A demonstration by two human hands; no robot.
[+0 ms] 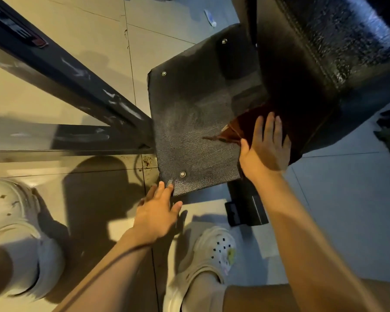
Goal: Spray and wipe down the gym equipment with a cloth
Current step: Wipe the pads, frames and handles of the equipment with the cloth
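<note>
A black padded seat (189, 131) of a gym machine lies below me, its surface speckled with spray droplets. A dark red cloth (236, 129) lies on the seat's right side, partly tucked under the black padded backrest (320, 52). My right hand (266, 145) presses flat on the cloth with straight fingers. My left hand (158, 212) rests with straight fingers against the seat's near left corner, fingertips touching its edge. No spray bottle shows near my hands.
Dark metal frame bars (72, 75) run diagonally at the left and meet the seat. A black foot of the machine (245, 210) sits under the seat. My feet in white clogs (212, 257) stand on the tiled floor. A small white object (210, 18) lies on the floor beyond.
</note>
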